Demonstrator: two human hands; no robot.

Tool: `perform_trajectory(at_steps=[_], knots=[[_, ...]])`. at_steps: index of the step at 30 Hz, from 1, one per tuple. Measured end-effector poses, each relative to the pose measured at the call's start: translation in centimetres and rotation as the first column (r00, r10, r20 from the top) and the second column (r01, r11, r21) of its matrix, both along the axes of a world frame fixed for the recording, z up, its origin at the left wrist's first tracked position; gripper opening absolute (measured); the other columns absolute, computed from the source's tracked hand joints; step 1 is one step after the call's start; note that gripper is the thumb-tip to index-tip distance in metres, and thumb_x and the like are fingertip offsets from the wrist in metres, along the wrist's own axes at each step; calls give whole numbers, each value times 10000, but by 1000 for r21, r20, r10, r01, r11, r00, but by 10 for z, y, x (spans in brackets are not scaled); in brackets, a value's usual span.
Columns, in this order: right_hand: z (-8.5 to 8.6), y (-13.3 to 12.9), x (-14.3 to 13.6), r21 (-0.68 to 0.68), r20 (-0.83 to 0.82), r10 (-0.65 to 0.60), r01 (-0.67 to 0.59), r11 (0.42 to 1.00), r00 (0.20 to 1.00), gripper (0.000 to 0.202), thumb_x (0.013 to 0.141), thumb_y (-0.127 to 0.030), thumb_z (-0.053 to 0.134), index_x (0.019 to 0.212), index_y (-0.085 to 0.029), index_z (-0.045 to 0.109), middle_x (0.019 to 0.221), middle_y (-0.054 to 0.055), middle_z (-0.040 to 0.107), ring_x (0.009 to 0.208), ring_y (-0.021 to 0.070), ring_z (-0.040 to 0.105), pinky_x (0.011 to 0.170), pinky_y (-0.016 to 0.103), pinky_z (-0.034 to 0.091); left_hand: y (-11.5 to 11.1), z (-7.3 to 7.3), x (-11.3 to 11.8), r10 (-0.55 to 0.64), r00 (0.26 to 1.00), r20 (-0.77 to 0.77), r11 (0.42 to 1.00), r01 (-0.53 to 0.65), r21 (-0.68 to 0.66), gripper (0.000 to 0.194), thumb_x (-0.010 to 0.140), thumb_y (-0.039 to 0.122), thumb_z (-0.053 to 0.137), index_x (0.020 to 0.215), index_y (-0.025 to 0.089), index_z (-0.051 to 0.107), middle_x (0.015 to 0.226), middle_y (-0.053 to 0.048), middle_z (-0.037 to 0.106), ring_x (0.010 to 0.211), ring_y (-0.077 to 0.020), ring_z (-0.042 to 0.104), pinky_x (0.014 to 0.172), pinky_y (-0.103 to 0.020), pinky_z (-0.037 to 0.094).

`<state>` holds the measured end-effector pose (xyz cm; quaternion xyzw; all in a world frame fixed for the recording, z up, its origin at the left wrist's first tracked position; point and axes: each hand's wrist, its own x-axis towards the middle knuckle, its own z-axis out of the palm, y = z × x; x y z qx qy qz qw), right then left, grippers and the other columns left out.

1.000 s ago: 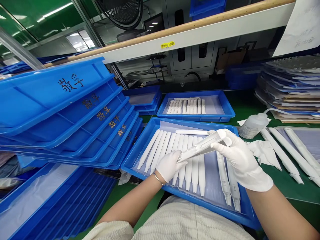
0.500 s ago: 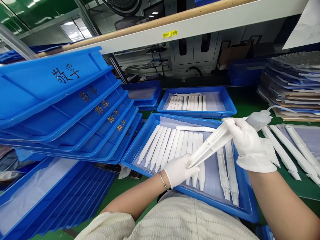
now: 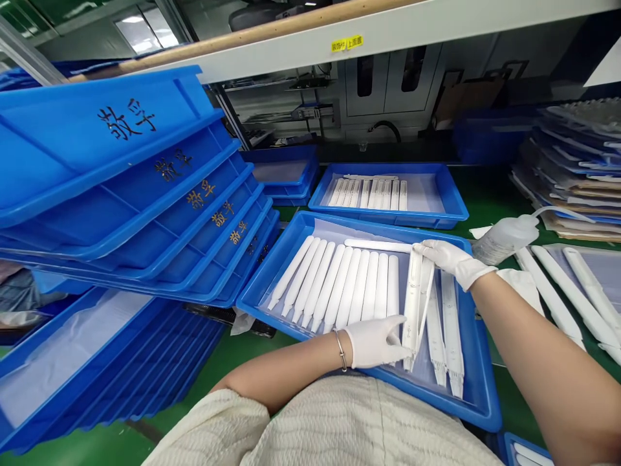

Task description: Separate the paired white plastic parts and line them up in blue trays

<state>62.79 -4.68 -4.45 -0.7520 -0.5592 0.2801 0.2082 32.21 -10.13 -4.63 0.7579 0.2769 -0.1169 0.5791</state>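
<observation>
A blue tray (image 3: 301, 330) lined with a pale sheet holds a row of smooth white strips (image 3: 334, 285) on its left side. At its right lie two hollow-side-up white strips (image 3: 452, 330). Between these groups, two white pieces (image 3: 413, 298) stand close together, one slightly tilted. My gloved left hand (image 3: 378, 342) touches their lower end, thumb and fingers apart around it. My gloved right hand (image 3: 444, 257) pinches their upper end near the tray's back edge. Another strip (image 3: 378, 245) lies crosswise along the back.
Stacked blue trays (image 3: 121, 162) lean at the left. Behind is a second tray of strips (image 3: 388, 220). A clear squeeze bottle (image 3: 504, 238), more strips (image 3: 557, 301) and piled sheets (image 3: 572, 175) are at the right.
Both hands have brought the held white pieces down into the tray, turning them from slanted to nearly lengthwise beside the row. The view has shifted slightly.
</observation>
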Motion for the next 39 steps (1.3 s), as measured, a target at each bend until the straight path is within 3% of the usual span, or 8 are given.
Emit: perform_trajectory(at_steps=[5, 10, 14, 19, 25, 32, 35, 39], knots=[[-26, 3, -2, -110, 94, 43, -32, 993, 995, 615, 967, -601, 517, 1274, -103, 709, 1332, 191, 676, 1276, 329, 614, 1079, 386, 466, 5, 0, 0, -68, 998, -9, 932, 66, 357, 660, 925, 539, 611, 1496, 224, 509, 1112, -65, 729, 933, -226, 684, 775, -310, 500], [-35, 4, -2, -166, 245, 111, -71, 984, 963, 491, 988, -483, 518, 1262, -128, 719, 1303, 153, 690, 1212, 309, 641, 1053, 359, 464, 10, -8, 6, -384, 922, 57, 618, 210, 758, 351, 988, 451, 572, 1154, 163, 686, 1116, -107, 671, 1072, -275, 616, 899, -389, 490], [-33, -1, -1, -158, 418, 125, -63, 985, 900, 469, 1022, -426, 434, 1266, -140, 715, 1339, 171, 650, 1216, 346, 600, 1062, 438, 427, 10, -22, 8, -516, 856, 21, 435, 241, 867, 334, 999, 432, 563, 1128, 145, 676, 1143, -106, 653, 1123, -283, 557, 894, -415, 461], [-29, -11, -1, -210, 522, 170, -67, 975, 836, 406, 1004, -312, 430, 1165, -100, 737, 1180, 217, 692, 1085, 357, 642, 968, 475, 461, 7, -32, 11, -572, 820, 10, 384, 258, 886, 315, 1008, 429, 555, 1047, 145, 686, 1136, -103, 666, 1119, -263, 550, 910, -415, 431], [-24, -9, -17, -154, 511, 198, -138, 978, 836, 446, 1038, -407, 400, 1335, -212, 671, 1310, 125, 669, 1159, 293, 622, 986, 383, 461, 4, -26, 19, -533, 843, 75, 407, 177, 896, 448, 960, 469, 623, 1231, 112, 636, 1205, -116, 646, 1156, -279, 536, 969, -440, 418], [-11, 13, -43, -143, 502, 192, -139, 980, 843, 466, 1044, -342, 363, 1326, -130, 667, 1291, 183, 672, 1165, 316, 628, 1011, 405, 457, 5, -34, 26, -631, 774, 58, 460, 313, 831, 427, 993, 482, 570, 1251, 157, 671, 1208, -95, 696, 1187, -263, 583, 966, -450, 450], [-13, 26, -63, -182, 441, 263, -202, 962, 858, 425, 1048, -351, 396, 1330, -196, 673, 1307, 118, 685, 1152, 256, 646, 1012, 337, 460, 11, -28, 25, -556, 811, 180, 576, 220, 787, 404, 1010, 456, 549, 1244, 157, 685, 1183, -101, 719, 1147, -256, 622, 971, -424, 473], [-25, 41, -85, -226, 456, 253, -164, 960, 853, 442, 1035, -394, 432, 1245, -102, 689, 1247, 211, 674, 1164, 333, 625, 1002, 429, 458, 27, -14, 18, -182, 910, 372, 764, -108, 636, 360, 1023, 372, 512, 1243, 157, 700, 1249, -93, 719, 1176, -241, 643, 1071, -390, 466]])
